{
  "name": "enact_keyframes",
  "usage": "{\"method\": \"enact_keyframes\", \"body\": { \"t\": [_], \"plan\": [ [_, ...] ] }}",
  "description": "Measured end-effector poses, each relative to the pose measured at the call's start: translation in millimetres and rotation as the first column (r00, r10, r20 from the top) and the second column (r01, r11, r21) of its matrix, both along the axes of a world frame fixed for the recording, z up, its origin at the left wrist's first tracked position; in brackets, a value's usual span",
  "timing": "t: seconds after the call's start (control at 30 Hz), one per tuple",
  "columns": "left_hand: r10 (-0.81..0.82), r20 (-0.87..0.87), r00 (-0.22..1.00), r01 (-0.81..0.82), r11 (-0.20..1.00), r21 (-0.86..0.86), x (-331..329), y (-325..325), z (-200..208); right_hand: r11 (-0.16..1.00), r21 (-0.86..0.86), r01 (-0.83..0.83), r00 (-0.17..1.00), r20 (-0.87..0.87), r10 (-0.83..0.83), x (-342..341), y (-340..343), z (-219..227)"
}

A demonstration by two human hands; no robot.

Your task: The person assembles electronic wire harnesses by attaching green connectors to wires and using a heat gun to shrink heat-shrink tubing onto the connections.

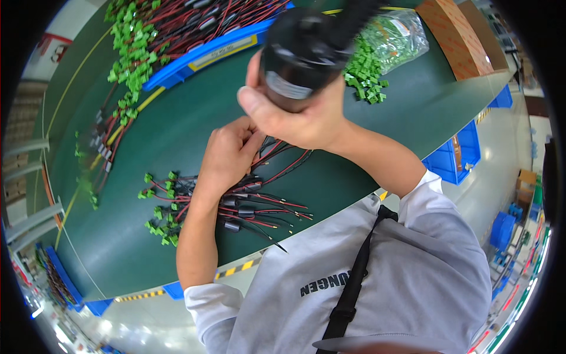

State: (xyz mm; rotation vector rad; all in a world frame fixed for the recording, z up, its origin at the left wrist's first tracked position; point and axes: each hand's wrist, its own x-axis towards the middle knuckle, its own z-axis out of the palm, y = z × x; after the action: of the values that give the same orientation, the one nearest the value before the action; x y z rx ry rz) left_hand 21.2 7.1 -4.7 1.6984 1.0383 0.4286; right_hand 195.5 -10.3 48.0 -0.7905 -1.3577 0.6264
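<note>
My right hand (300, 121) is wrapped round a black cylindrical electric screwdriver (295, 65), upright over the table; its tip is hidden beneath the hand. Just below, my left hand (230, 150) is closed in a pinch, and what sits between its fingers cannot be made out. Red and black wires (289, 162) run out beside it to the right. Under my left forearm lies a bunch of red-and-black cables (242, 203) with dark sleeves and bare ends to the right. Green connectors (162, 221) cap their left ends.
A blue bin (212, 53) full of red-black cables stands at the back, green connectors (130, 59) spilling over its left side. Loose green connectors (367, 74), a clear plastic bag (401, 38) and a cardboard box (457, 38) are at back right. Cables moving on the left (97, 156) look blurred.
</note>
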Motion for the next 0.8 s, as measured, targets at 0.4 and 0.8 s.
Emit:
{"method": "enact_keyframes", "body": {
  "t": [0.4, 0.8],
  "plan": [
    [0.049, -0.047, 0.998, -0.042, 0.989, 0.144, -25.0, 16.2, 19.8, 0.84, -0.029, 0.541, 0.43, 0.868, -0.248, 139.9, -36.4, -14.2],
    [-0.134, -0.372, 0.918, 0.234, 0.943, 0.237, -65.4, 7.7, 45.2, 0.828, 0.058, 0.558, 0.379, 0.869, -0.317, 165.4, -58.7, -52.9]
  ]
}}
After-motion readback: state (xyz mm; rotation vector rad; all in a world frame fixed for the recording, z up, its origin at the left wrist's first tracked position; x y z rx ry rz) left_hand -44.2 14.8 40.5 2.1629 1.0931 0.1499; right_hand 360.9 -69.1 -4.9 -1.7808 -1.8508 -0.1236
